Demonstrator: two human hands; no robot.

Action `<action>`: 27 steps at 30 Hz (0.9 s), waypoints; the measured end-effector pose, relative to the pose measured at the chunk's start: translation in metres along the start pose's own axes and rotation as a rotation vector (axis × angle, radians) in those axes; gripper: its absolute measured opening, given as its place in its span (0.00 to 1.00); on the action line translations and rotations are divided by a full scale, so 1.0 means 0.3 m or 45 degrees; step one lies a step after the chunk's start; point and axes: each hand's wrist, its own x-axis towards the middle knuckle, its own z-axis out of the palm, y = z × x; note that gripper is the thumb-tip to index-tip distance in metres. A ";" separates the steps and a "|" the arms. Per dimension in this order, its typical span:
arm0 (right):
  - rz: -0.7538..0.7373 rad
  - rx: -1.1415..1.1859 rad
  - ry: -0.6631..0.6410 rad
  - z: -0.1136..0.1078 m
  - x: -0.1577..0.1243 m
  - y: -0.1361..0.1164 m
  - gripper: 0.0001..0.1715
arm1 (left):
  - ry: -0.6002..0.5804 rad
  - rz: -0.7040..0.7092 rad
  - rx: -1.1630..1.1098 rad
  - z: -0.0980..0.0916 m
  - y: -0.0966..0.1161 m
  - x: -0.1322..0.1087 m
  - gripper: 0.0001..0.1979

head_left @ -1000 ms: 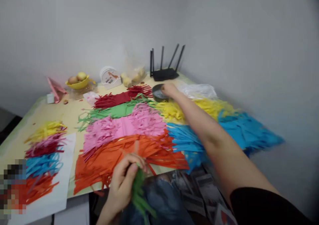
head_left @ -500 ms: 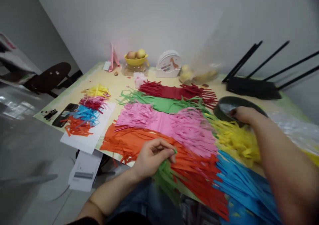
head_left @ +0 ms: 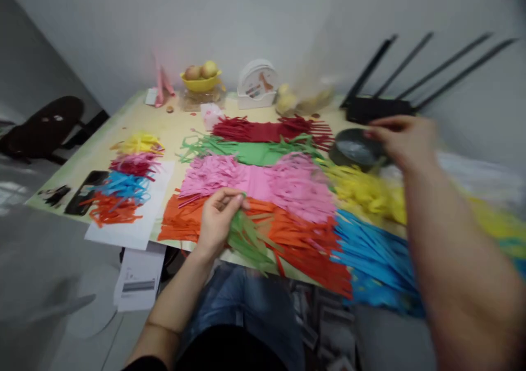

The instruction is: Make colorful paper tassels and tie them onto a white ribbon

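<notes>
My left hand [head_left: 218, 217] is closed in a pinch around the top of a green fringed paper tassel [head_left: 249, 242]. Its strips hang over the orange fringed paper [head_left: 304, 250] at the table's near edge. At the right, my right hand [head_left: 405, 138] is raised beside and above a dark round bowl [head_left: 355, 147], finger and thumb together. Whatever is between those fingertips, if anything, is too small or blurred to make out. Behind the left hand lie pink fringed paper [head_left: 257, 180], green fringed paper [head_left: 255, 153] and dark red fringed paper [head_left: 265, 132].
Yellow fringe [head_left: 365, 193] and blue fringe [head_left: 373, 245] lie at right. A black router [head_left: 378, 109] with raised antennas stands behind the bowl. Small paper tassels [head_left: 125, 184] and a phone [head_left: 85, 193] are at left. A yellow fruit bowl [head_left: 201, 83] stands near the wall.
My right hand has come up out of the dark bowl and now hovers at its right rim. The left hand still pinches the green tassel, and the whole view has shifted.
</notes>
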 end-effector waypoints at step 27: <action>-0.030 1.334 -0.644 0.101 -0.750 -0.339 0.25 | -0.065 0.936 1.014 0.052 0.014 -0.066 0.06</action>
